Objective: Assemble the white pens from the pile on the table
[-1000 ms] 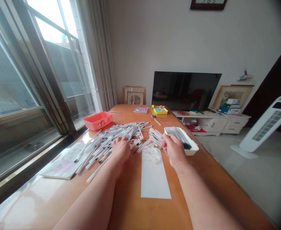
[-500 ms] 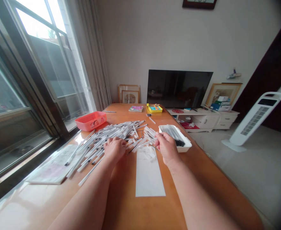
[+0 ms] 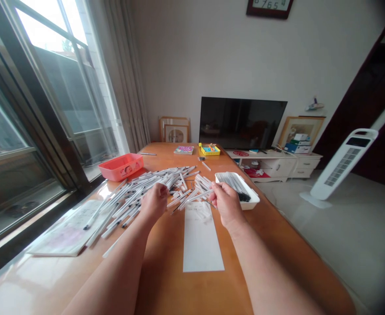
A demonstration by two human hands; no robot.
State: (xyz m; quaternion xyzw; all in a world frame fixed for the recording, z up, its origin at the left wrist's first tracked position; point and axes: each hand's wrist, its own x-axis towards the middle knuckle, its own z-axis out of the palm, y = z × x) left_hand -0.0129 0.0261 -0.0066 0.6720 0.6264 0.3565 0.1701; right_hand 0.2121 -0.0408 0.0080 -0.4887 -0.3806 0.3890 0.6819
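Observation:
A pile of clear-and-white pen barrels, some with black ends, spreads over the left and middle of the table. My left hand is raised at the right side of this pile, its fingers closed; what they hold, if anything, is hidden. My right hand pinches a slim clear pen tube that points left. Short clear pen caps lie loose between the hands. Beneath them, a white paper strip lies on the table. Beside my right hand stands a white tray of clear, black-ended pens.
On the left are a red plastic basket and a paper booklet. Toward the far end of the wooden table lie a pink book and a yellow box. A television and tower fan stand beyond.
My left hand has lifted slightly off the pile, its fingers drawn together. My right hand keeps its pinch on the pen tube. The whole view has shifted a little.

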